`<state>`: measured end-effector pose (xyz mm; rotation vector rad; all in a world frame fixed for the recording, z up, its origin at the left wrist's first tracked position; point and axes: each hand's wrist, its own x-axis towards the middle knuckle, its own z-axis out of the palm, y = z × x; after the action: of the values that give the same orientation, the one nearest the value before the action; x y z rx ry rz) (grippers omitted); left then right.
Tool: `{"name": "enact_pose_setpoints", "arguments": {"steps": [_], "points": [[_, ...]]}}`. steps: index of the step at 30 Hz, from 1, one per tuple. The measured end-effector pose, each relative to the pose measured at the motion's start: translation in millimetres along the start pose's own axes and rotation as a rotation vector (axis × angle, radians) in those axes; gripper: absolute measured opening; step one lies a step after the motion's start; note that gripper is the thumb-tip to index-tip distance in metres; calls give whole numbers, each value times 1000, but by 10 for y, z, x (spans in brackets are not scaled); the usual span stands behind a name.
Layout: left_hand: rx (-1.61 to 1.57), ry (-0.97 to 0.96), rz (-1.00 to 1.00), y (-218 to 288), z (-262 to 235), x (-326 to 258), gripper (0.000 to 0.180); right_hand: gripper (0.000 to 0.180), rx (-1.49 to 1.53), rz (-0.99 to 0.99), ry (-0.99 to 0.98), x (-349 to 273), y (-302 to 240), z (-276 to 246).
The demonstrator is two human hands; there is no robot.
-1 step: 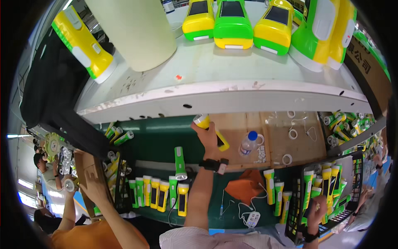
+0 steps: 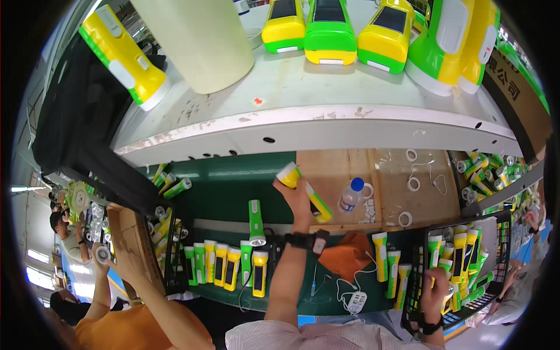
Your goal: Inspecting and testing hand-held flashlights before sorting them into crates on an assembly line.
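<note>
My left hand (image 2: 296, 195) is wrapped round a yellow and green flashlight (image 2: 318, 207), raised above the bench and tilted, with its white-rimmed head at the upper left. Just left of that forearm a green flashlight (image 2: 255, 221) lies on the green bench. My right hand (image 2: 434, 291) is curled at the left side of a black basket (image 2: 415, 286) filled with yellow and green flashlights (image 2: 459, 256). A bit of yellow shows at its fingers, but what it grips is not clear.
A row of flashlights (image 2: 220, 262) stands along the near edge. Around the middle are a blue-capped bottle (image 2: 351, 196), an orange cloth (image 2: 347, 256) and a white power strip (image 2: 356, 302). A shelf (image 2: 315, 131) crosses above. At left a co-worker's hand (image 2: 125, 265) is near a carton (image 2: 125, 233).
My left hand has shifted slightly right and turned, so more of its flashlight shows. My right hand has moved a little left at the basket. The view has shifted slightly.
</note>
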<state>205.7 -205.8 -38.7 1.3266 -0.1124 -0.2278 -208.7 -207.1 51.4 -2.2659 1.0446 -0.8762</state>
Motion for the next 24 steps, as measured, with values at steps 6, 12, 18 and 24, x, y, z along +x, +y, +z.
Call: {"name": "enact_pose_setpoints", "arguments": {"steps": [6, 12, 18, 24], "points": [[-766, -371, -669, 276, -622, -1715, 29, 48, 490, 128, -550, 208, -863, 949], [-271, -346, -646, 355, -878, -2299, 24, 40, 42, -305, -453, -121, -946, 1041], [-254, -374, -680, 366, -1045, -2366, 25, 40, 10, -457, -539, -432, -999, 884], [-282, -439, -693, 429, -1134, -2411, 27, 44, 22, -438, -544, -516, -1169, 794]]}}
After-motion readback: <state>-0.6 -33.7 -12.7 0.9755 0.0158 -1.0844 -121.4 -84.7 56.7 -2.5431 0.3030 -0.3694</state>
